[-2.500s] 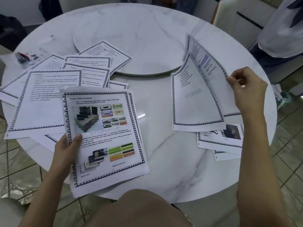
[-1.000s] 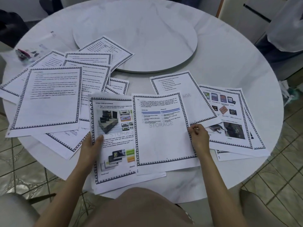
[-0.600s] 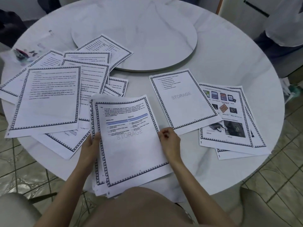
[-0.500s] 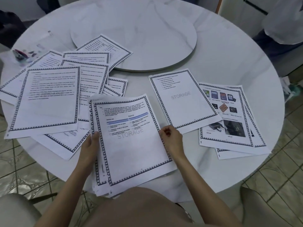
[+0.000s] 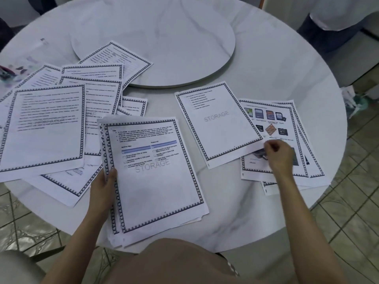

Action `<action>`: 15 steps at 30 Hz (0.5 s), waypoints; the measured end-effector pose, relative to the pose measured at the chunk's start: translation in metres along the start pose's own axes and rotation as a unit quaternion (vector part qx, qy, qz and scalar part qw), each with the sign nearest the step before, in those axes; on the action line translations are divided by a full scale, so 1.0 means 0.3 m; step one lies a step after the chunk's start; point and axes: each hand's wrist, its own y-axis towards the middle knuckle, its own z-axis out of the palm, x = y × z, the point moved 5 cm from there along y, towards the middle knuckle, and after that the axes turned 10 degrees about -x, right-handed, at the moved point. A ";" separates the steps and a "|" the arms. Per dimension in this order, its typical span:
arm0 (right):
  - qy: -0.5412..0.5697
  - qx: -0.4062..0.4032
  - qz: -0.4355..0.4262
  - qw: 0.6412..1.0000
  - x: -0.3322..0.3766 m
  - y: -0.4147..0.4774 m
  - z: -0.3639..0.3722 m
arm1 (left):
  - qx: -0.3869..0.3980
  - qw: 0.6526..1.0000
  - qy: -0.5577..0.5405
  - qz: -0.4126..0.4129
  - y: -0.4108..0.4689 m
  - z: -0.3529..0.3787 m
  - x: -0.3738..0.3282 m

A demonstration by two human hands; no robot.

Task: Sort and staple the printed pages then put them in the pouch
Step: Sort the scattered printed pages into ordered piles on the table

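My left hand point(image 5: 103, 188) grips the left edge of a small stack of bordered printed pages point(image 5: 155, 177) at the table's near edge; its top sheet bears a blue-headed table and a STORAGE watermark. My right hand point(image 5: 276, 155) pinches the lower right corner of a mostly blank STORAGE page point(image 5: 218, 124) lying right of centre. That page overlaps a pile of picture pages point(image 5: 274, 121) on the right. Several text pages point(image 5: 47, 126) lie fanned out on the left.
The round white marble table point(image 5: 256, 212) carries a raised turntable disc point(image 5: 174, 42) in its middle. A clear pouch with small coloured items point(image 5: 12, 70) lies at the far left. Another person in white stands at the top right point(image 5: 338, 11). Tiled floor surrounds the table.
My right hand laid the table page on the stack in my left hand, let go, and moved right to the corner of the mostly blank STORAGE page.
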 end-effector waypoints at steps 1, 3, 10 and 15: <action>-0.016 -0.023 0.012 1.000 -0.035 0.032 -0.042 | -0.001 1.000 -0.003 -0.003 0.000 0.000 -0.001; -0.064 -0.059 0.044 0.995 -0.117 0.089 -0.109 | 0.003 1.000 -0.011 -0.009 -0.006 0.001 -0.009; -0.207 -0.013 0.170 0.963 -0.290 0.117 -0.141 | 0.022 1.000 0.008 0.014 -0.028 0.022 -0.033; -0.183 -0.010 0.157 0.970 -0.286 0.133 -0.129 | 0.025 0.999 0.014 0.017 -0.038 0.038 -0.036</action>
